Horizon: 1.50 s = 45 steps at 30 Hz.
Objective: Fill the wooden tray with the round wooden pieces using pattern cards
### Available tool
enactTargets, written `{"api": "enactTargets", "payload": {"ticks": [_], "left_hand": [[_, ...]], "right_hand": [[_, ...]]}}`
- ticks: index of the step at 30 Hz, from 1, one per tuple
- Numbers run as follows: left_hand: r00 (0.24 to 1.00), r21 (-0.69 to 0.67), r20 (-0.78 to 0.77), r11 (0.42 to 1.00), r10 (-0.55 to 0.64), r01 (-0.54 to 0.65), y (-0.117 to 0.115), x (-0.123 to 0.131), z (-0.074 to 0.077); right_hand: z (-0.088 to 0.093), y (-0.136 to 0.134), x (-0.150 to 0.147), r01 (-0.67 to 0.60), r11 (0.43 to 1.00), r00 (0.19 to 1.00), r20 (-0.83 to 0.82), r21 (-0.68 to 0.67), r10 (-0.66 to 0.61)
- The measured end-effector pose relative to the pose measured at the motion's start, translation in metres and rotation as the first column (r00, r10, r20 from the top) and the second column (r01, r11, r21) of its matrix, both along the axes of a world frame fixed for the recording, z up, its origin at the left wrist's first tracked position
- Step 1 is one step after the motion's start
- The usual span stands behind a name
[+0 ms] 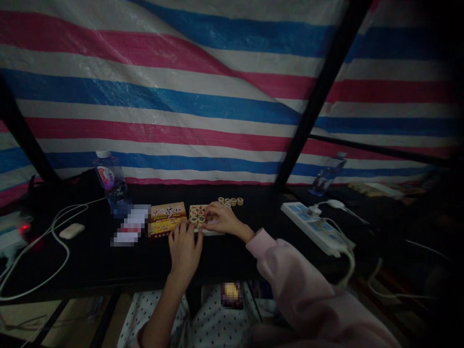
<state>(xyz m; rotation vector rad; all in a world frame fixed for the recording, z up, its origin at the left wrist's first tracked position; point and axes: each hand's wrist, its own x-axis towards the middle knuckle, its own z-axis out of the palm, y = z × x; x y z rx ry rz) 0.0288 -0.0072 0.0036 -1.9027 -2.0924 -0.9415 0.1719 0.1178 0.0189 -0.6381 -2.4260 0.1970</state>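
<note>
Round Chinese chess pieces (193,220) with red and dark characters sit in rows in a white tray (213,232) on the black table. At the tray's near left corner rests my left hand (184,247), fingers apart and bent over the edge beside the yellow and brown Chinese chess box (167,216). My right hand (225,220) reaches over the tray from the right. Its fingers and thumb close at a dark-lettered piece, and the palm hides part of the tray. More loose pieces (233,201) lie in a short row just behind this hand.
A clear bottle (110,181) and a blurred-out card (132,224) stand left of the box. Farther left lie a white cable (67,241) and a pale oval object (72,231). A power strip (315,228) and another bottle (328,174) are at right. Striped sheeting (163,101) hangs behind.
</note>
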Motion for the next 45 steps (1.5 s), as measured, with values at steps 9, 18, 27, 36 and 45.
{"api": "enactTargets", "payload": {"ticks": [9, 18, 27, 36, 45], "left_hand": [[1.000, -0.010, 0.017, 1.000, -0.007, 0.007, 0.000, 0.000, -0.001], [1.000, -0.010, 0.027, 1.000, -0.006, 0.006, 0.000, 0.000, 0.000], [0.998, -0.009, 0.066, 1.000, -0.024, 0.024, 0.000, -0.001, 0.001], [0.999, -0.013, 0.051, 1.000, -0.017, 0.018, -0.001, 0.000, 0.000], [0.999, -0.019, 0.053, 1.000, -0.011, 0.012, 0.000, 0.000, 0.001]], "right_hand": [[-0.002, 0.003, 0.000, 0.019, 0.998, 1.000, 0.000, -0.052, -0.019], [0.004, 0.007, 0.006, 0.594, 0.804, 0.795, -0.135, -0.029, -0.592], [0.010, 0.038, 0.045, 0.856, 0.506, 0.505, 0.374, -0.104, -0.778], [0.010, 0.068, 0.084, 0.656, 0.730, 0.744, 0.327, -0.193, -0.582], [0.031, 0.022, 0.053, 0.508, 0.857, 0.861, 0.024, -0.090, -0.508]]}}
